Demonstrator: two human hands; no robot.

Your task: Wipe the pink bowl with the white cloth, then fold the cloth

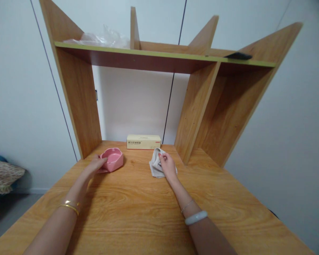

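Note:
A pink ashtray-like dish sits on the wooden desk left of centre. My left hand grips its near left rim, thumb over the edge. My right hand rests on a crumpled grey cloth right of centre, with its fingers pinching a fold of the fabric. The two hands lie about a hand's width apart from each other's objects.
A long cream box lies at the back of the desk against the white wall. A wooden shelf unit rises over the desk; clear plastic and a dark object lie on the top shelf.

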